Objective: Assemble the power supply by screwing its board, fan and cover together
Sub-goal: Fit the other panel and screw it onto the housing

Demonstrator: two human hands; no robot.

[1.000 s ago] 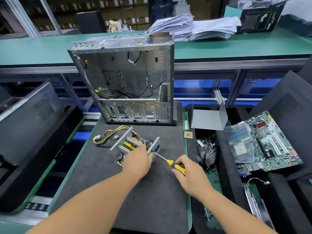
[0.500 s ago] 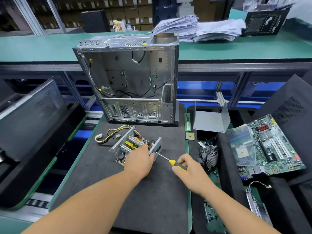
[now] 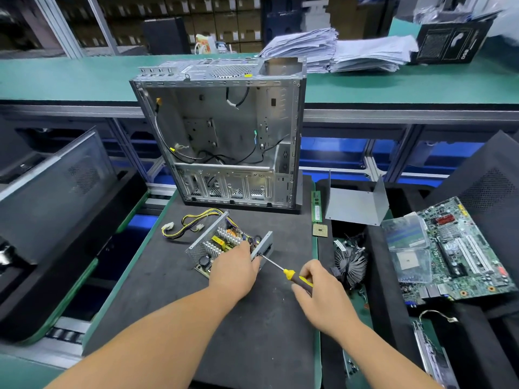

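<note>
The open power supply (image 3: 219, 242) lies on the dark mat (image 3: 224, 318), its board with heatsinks showing inside a perforated metal shell, its yellow and black cables (image 3: 185, 226) trailing left. My left hand (image 3: 234, 269) grips its near right side by the grey end plate (image 3: 262, 245). My right hand (image 3: 323, 296) holds a yellow-and-black screwdriver (image 3: 292, 275); its tip touches the end plate. A bent grey metal cover (image 3: 355, 204) stands to the right, apart from the supply.
An empty computer case (image 3: 224, 136) stands upright behind the mat. A CPU chip (image 3: 320, 229), a memory stick (image 3: 316, 206), a cooler fan (image 3: 349, 262) and a motherboard (image 3: 455, 254) lie to the right. Black panels (image 3: 50, 192) lean at left. Paper stacks (image 3: 337, 50) sit on the green bench.
Both hands stay at the power supply with the screwdriver tip on the end plate. My head has shifted slightly, so the scene sits a little differently in view.
</note>
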